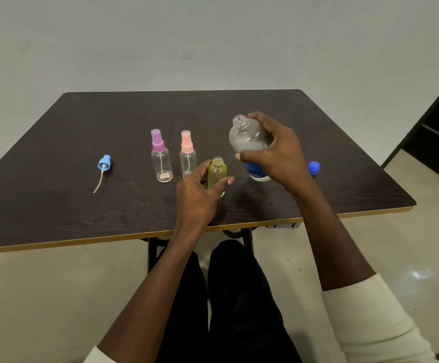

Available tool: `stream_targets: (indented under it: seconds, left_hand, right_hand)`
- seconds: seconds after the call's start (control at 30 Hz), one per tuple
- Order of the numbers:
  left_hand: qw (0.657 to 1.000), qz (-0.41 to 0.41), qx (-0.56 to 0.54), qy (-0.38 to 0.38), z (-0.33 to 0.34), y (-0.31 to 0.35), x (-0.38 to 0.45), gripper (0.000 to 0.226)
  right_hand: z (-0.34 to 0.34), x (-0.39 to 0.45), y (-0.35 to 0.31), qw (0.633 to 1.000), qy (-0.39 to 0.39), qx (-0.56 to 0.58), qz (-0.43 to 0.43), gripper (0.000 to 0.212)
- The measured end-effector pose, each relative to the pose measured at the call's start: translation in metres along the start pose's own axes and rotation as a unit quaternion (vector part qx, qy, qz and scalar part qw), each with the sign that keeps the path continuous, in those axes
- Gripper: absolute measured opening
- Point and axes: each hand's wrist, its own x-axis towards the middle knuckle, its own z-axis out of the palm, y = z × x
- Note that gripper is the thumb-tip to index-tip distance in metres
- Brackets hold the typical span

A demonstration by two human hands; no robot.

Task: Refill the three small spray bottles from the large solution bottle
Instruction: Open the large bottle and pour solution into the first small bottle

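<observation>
1. Dark wood-grain laminate covers the table, which carries everything within easy reach of the seated person.
2. Next in size, the large solution bottle is lifted off the table and tipped leftward, its open threaded neck pointing up and left. The right hand wraps its fingers and thumb round the body, a grip that likely steadies the weight for a controlled pour.
3. The left hand curls loosely round the yellowish small bottle, thumb on one side and fingers on the other, apparently to keep it from toppling. This bottle stands upright with its mouth open, just left of and below the big bottle's neck.
4. Two clear spray bottles, one with a purple sprayer and one with a pink sprayer, stand capped just behind the left hand; they look empty, so their turn probably comes later.
5. A light blue spray head with its dip tube lies well to the left, set aside to free the open mouth.
6. A dark blue cap sits at the right, partly hidden behind the right wrist, presumably from the large bottle.
</observation>
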Motion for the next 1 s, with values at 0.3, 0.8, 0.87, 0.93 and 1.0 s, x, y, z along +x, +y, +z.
stream_targets:
  seconds: [0.3, 0.8, 0.87, 0.93, 1.0]
  left_hand:
    - [1.0, 0.001, 0.014, -0.004, -0.001, -0.003, 0.001, 0.057]
    - [1.0, 0.012, 0.019, -0.001, -0.001, 0.002, -0.002, 0.05]
    - [1.0, 0.015, 0.023, -0.004, -0.001, 0.003, -0.002, 0.049]
    - [1.0, 0.017, 0.026, -0.003, -0.001, 0.004, -0.003, 0.048]
    - [1.0, 0.017, 0.026, 0.001, -0.001, 0.005, -0.003, 0.047]
  right_hand:
    - [0.01, -0.011, 0.006, 0.985, 0.06, 0.154, 0.044, 0.054]
    - [0.02, -0.019, 0.016, 0.972, 0.072, 0.204, 0.087, 0.054]
    - [0.022, -0.018, 0.019, 0.974, 0.07, 0.194, 0.096, 0.062]
    - [0.026, -0.021, 0.021, 0.973, 0.086, 0.183, 0.112, 0.086]
    - [0.032, -0.028, 0.02, 0.97, 0.149, 0.156, 0.117, 0.095]
